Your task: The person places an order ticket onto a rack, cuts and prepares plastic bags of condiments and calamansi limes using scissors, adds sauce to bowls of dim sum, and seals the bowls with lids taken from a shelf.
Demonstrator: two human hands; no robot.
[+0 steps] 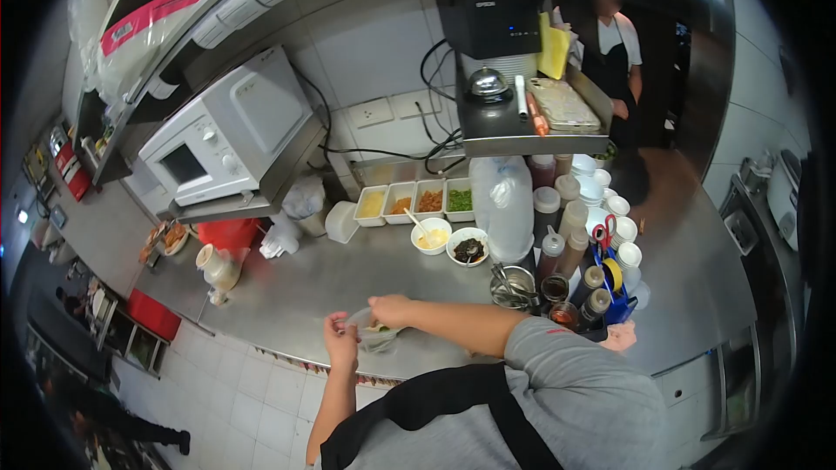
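Observation:
At the counter's front edge, a see-through piece of plastic that looks like a bag (378, 341) lies between my hands, with something pale and green inside. My left hand (341, 337) is at its left side, fingers curled in at the plastic's edge. From the right, my right hand (389, 310) reaches across the top, its fingers bent down on the far rim. The fingertips are small and partly hidden. Further back stand a white bowl of yellowish food (431, 236) with a spoon in it and a white bowl of dark food (468, 247).
Tubs of chopped food, such as the green one (459, 200), line the wall. Right of them stand a plastic-wrapped stack (503, 209), sauce bottles (570, 226) and red scissors (603, 231). A microwave (226, 135) and a printer (488, 22) sit above. A person (614, 61) stands beyond the counter.

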